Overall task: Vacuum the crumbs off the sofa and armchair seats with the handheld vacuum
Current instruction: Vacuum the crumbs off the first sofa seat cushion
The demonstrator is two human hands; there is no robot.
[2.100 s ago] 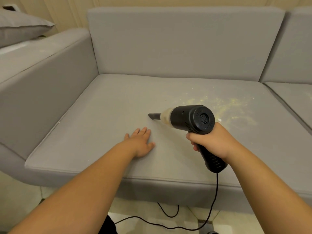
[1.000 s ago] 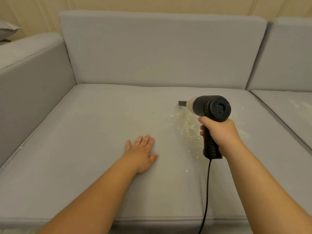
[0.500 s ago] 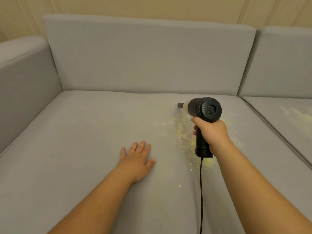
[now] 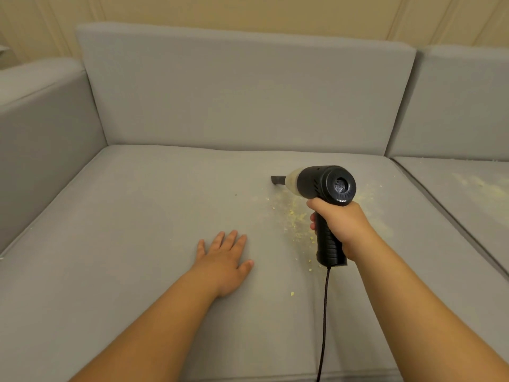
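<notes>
The left part of the grey fabric sofa seat cushion looks free of crumbs, its woven cover matte and flat, with a squared padded armrest at the far left. The left hand lies on it palm down, fingers straight and slightly spread, holding nothing. Right of that hand, the scattered pale yellow crumbs remain: fine, dusty flecks with a few larger bits, running from near the nozzle toward the cushion's front. Above them, the black plastic pistol-shaped handheld vacuum, with a translucent cream collar, narrow dark nozzle and ribbed grip, hangs just over the seat, its nozzle pointing left; the right hand is wrapped around the grip. A thin black cord drops from the handle. Farther right, the neighbouring grey seat cushion carries another yellowish dusting, so by my judgement the job is perhaps half finished here.
</notes>
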